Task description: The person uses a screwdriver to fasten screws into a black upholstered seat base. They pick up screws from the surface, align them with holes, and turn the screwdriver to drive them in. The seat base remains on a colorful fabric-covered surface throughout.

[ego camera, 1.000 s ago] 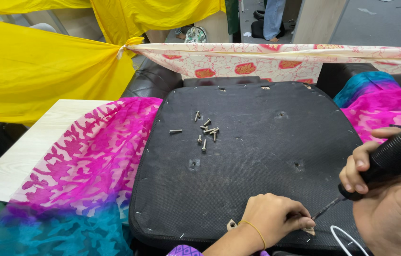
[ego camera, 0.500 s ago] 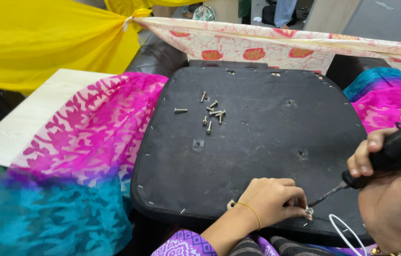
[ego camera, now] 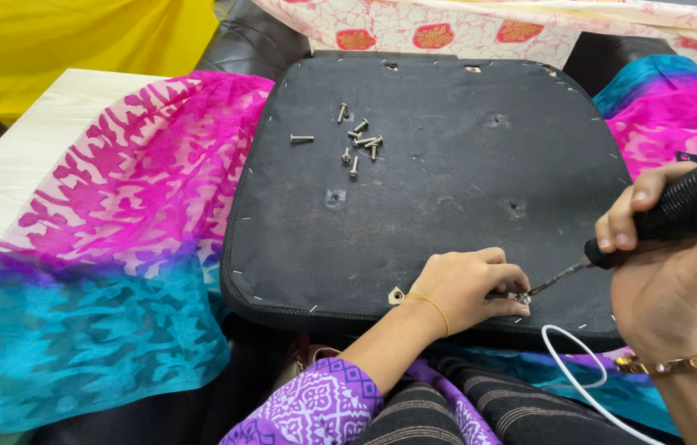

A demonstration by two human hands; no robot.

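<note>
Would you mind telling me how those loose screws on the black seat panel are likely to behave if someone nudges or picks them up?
The loose screws look like small metal ones with round shanks, so a nudge would probably roll them in short arcs. The black seat panel has a rough, felt-like face, which likely slows them. Being tiny and lying flat, they probably need a fingertip pinch.

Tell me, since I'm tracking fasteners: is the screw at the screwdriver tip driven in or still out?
Cannot tell. The left hand pinches the small metal screw at the black screwdriver tip, hiding its depth.
</note>
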